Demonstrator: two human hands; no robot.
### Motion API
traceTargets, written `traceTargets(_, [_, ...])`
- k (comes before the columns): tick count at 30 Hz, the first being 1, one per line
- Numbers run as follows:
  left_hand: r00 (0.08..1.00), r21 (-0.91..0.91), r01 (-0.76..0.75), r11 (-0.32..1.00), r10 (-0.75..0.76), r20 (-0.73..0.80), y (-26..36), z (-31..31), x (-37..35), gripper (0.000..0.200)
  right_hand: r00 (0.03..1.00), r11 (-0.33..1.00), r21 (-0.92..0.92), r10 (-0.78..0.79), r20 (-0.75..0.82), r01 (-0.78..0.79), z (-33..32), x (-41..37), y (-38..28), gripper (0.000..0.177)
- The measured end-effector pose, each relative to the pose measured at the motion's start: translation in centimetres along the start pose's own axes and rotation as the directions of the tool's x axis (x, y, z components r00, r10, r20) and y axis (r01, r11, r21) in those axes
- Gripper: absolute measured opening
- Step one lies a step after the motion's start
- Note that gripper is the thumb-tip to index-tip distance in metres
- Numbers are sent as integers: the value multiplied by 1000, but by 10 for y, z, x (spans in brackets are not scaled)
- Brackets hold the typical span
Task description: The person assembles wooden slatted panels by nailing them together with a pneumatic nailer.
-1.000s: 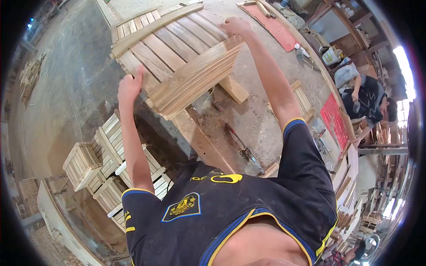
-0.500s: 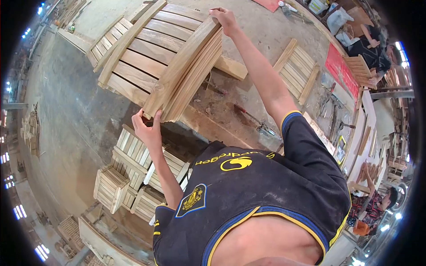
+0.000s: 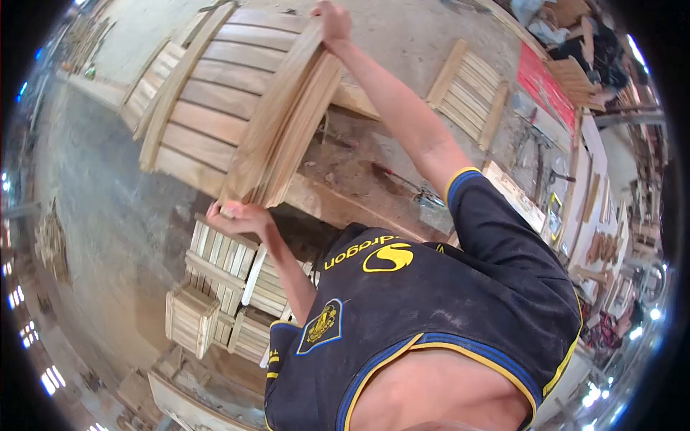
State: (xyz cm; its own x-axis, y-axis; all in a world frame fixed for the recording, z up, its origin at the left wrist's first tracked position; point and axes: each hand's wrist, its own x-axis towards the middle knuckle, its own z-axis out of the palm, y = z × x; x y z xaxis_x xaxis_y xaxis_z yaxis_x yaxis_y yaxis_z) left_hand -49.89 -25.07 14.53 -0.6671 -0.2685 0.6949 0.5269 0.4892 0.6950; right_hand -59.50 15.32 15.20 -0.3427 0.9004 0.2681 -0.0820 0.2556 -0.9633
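Observation:
A slatted wooden panel [image 3: 219, 90] lies on top of a stack of similar panels [image 3: 305, 122], whose edges show below its near rail. My left hand [image 3: 244, 218] is closed at the rail's near corner, its fingers curled against the wood. At the far end of the same rail, my right hand [image 3: 333, 25] is closed over the corner, with its fingertips partly out of sight. Both hands and the rail are slightly blurred.
Under the stack runs a wooden beam [image 3: 345, 208]. More slatted panels [image 3: 194, 320] are piled below my left arm, and another panel [image 3: 471, 93] lies on the floor to the right. Pliers-like tools [image 3: 428, 195] lie nearby. A person [image 3: 589, 57] sits at upper right.
The whole view has shifted, so the stack sits further left. My left hand has changed from a thumb-and-finger pinch to curled fingers at the corner. My right hand stays at the far end.

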Motion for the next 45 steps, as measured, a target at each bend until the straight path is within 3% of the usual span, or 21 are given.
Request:
traceTargets(2, [999,34,-44,998,43,6,7,3,-2,36,967,946,-203,-252,29,252,-5,-11,-22,32])
traceTargets(7, [996,25,86,996,-86,1,0,4,-8,33,990,987,104,-129,62,122,-5,-12,-15,32])
traceTargets(10, [999,272,-6,962,18,-42,12,-5,2,31,996,998,57,-9,89,4,-53,-36,-57,32])
traceTargets(11, [962,194,194,962,-148,-230,17,-7,13,24,998,1000,20,-20,54,19,-75,-36,-58,32])
traceTargets(14, [933,-229,152,962,-216,-289,46,-22,35,18,982,928,-352,-167,-90,125,-168,-43,27,29])
traceTargets(15, [967,-285,93,954,-155,-203,94,-12,36,18,981,874,-485,-68,-181,-29,-208,-50,50,28])
traceTargets(16, [988,-345,37,938,-85,-126,127,-1,30,18,948,784,-621,-216,-235,24,-255,-53,105,26])
traceTargets(17, [994,-413,84,907,-48,97,137,12,15,21,948,729,-631,78,-308,-265,-300,-63,107,30])
traceTargets(19, [850,-519,35,854,247,465,170,48,-13,28,881,331,-821,81,-465,-464,-394,-81,180,57])
traceTargets(20, [725,-452,182,874,191,662,173,62,-28,31,732,212,-714,358,-579,-668,-420,-82,139,64])
traceTargets(21, [568,-380,309,872,151,809,179,75,-44,29,646,53,-671,338,-684,-739,-445,-85,145,65])
traceTargets(23, [265,-285,416,863,185,946,187,103,-73,28,585,7,-620,337,-737,-785,-488,-97,148,70])
traceTargets(27, [-61,-277,318,907,311,949,195,141,-117,27,494,50,-535,461,-737,-844,-516,-106,158,68])
traceTargets(32, [-76,-243,350,905,286,955,215,136,-141,24,518,-16,-609,507,-688,-793,-507,-107,168,51])
traceTargets(35, [-103,-112,489,865,185,977,206,133,-165,21,558,213,-545,561,-611,-811,-494,-116,160,46])
traceTargets(37, [-239,146,668,729,25,971,193,138,-197,21,607,250,-564,477,-636,-787,-472,-133,148,45])
traceTargets(39, [-453,403,670,623,-87,887,176,147,-229,32,565,507,-314,478,-672,-803,-459,-156,147,43])
traceTargets(41, [-580,545,668,507,-104,808,170,157,-260,42,440,454,370,889,-125,-811,-456,-172,92,41])
traceTargets(42, [-695,678,633,373,-112,711,174,157,-271,52,480,463,411,875,-70,-785,-450,-184,90,38])
traceTargets(43, [-701,679,624,387,-107,705,186,158,-275,52,523,473,451,852,-18,-757,-443,-192,80,35])
traceTargets(45, [-705,716,697,32,-152,693,210,164,-283,66,606,510,557,795,-17,-655,-439,-215,40,35])
